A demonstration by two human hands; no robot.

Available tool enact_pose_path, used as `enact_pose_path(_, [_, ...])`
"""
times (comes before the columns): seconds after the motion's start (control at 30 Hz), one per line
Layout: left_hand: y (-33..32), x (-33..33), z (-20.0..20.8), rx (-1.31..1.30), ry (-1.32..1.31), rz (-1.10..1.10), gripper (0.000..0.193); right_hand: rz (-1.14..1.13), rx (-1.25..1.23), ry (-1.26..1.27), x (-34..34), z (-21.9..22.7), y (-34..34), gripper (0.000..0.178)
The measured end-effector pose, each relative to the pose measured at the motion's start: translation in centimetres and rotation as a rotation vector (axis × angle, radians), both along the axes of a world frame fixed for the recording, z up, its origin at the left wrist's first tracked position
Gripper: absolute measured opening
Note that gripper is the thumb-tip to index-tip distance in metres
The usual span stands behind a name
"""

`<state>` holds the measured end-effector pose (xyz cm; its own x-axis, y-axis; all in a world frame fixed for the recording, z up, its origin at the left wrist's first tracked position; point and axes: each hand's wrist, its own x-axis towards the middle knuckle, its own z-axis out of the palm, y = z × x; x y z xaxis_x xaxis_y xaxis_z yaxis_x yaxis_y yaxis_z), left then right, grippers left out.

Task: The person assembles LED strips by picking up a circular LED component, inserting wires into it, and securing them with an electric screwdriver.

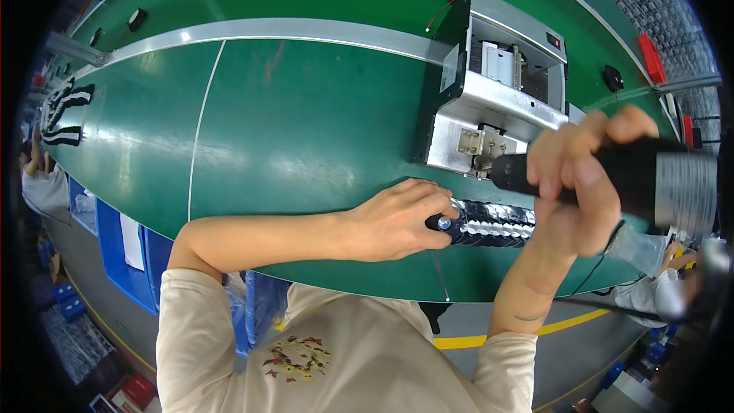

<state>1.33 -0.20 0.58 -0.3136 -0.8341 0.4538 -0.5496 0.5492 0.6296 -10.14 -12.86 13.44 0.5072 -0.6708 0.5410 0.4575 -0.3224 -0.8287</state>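
My left hand (405,220) is closed around the near end of a long dark piece with a black-and-white braided pattern (497,223), which lies on the green bench. A round black end with a shiny metal centre (443,222) sticks out between my fingers. My right hand (579,180) is raised over the bench, its fingers wrapped round a black cylindrical hand tool (634,172) with a grey ribbed band at its wide end. The tool's narrower end points left, beside a metal machine (497,92). Motion blurs the wide end, so the tool's exact kind is unclear.
Several black-and-white striped pieces (67,111) lie at the bench's far left. A metal rail (306,29) crosses behind the machine. Blue bins (126,256) stand below the near left edge. A thin wire (441,275) hangs near my left hand. Other people work at both sides.
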Motion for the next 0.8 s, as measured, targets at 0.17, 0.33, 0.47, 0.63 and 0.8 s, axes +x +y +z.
enact_pose_path(0.17, [-0.1, -0.1, 0.2, -0.009, -0.062, 0.002, 0.015, 0.089, 0.048, -0.072, -3.3, -0.9, 2.1, 0.04])
enact_pose_path(0.33, [0.1, 0.0, 0.1, 0.009, -0.041, 0.0, 0.013, 0.106, 0.116, -0.043, -4.7, -2.7, 2.8, 0.041])
enact_pose_path(0.47, [0.0, -0.1, -0.1, 0.015, -0.026, -0.002, 0.014, 0.137, 0.109, 0.014, -4.5, -3.1, 2.8, 0.039])
enact_pose_path(0.63, [-0.1, -0.2, 0.0, 0.014, -0.017, 0.0, 0.013, 0.011, 0.035, 0.043, -3.4, -3.2, 3.7, 0.032])
enact_pose_path(0.8, [-0.1, -0.3, 0.2, -0.002, -0.012, -0.004, 0.012, 0.08, 0.043, 0.074, -4.0, -3.5, 4.1, 0.037])
